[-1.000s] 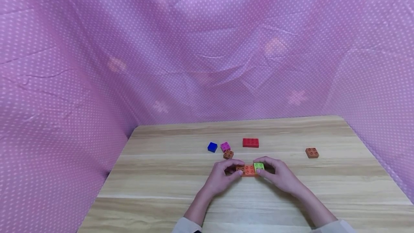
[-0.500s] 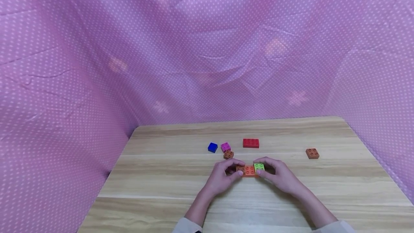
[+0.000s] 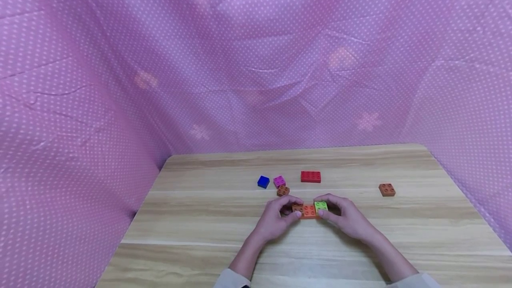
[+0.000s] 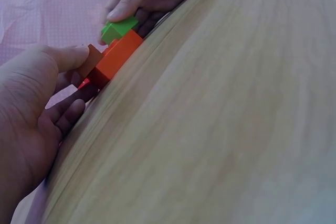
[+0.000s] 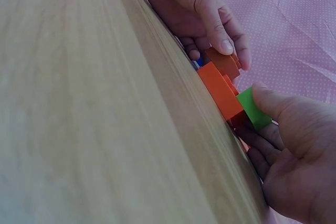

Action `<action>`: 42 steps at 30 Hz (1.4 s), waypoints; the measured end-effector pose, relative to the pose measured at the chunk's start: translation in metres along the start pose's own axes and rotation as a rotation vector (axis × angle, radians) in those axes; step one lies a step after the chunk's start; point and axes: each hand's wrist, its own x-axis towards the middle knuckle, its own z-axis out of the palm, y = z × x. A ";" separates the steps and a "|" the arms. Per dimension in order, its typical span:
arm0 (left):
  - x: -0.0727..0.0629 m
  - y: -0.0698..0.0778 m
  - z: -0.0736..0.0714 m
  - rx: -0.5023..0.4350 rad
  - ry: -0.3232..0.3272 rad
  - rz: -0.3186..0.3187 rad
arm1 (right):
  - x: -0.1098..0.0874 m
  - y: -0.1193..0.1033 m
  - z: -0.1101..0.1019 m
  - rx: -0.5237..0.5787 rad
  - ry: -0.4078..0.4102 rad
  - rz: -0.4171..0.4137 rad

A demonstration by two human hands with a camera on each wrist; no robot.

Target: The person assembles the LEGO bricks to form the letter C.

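An orange building brick (image 3: 309, 210) lies on the wooden table between my two hands, its middle studs bare. My left hand (image 3: 274, 220) pinches a brown square brick (image 3: 297, 208) at the orange brick's left end, thumb nearest me. Across from it, my right hand (image 3: 347, 218) pinches a lime green square brick (image 3: 321, 205) at the right end. In the left wrist view the orange brick (image 4: 118, 59) sits lower than the brown and green bricks. The right wrist view shows the green brick (image 5: 253, 107) overhanging the orange end. Whether either is fully pressed down I cannot tell.
Beyond my left hand lie a second brown brick (image 3: 283, 190), a magenta brick (image 3: 279, 182) and a blue brick (image 3: 263, 182). A long red brick (image 3: 310, 176) lies behind the orange one. Another brown brick (image 3: 386, 190) sits far right. Pink dotted cloth (image 3: 256, 79) surrounds the table.
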 end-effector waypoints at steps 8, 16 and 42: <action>-0.001 -0.001 0.000 -0.008 -0.002 0.001 | -0.001 -0.002 -0.001 -0.005 -0.004 0.007; 0.000 -0.007 -0.004 -0.104 0.054 0.020 | -0.001 -0.001 -0.001 -0.020 -0.002 0.000; 0.020 -0.051 -0.062 0.108 0.388 -0.025 | -0.001 0.005 0.000 -0.008 0.013 0.000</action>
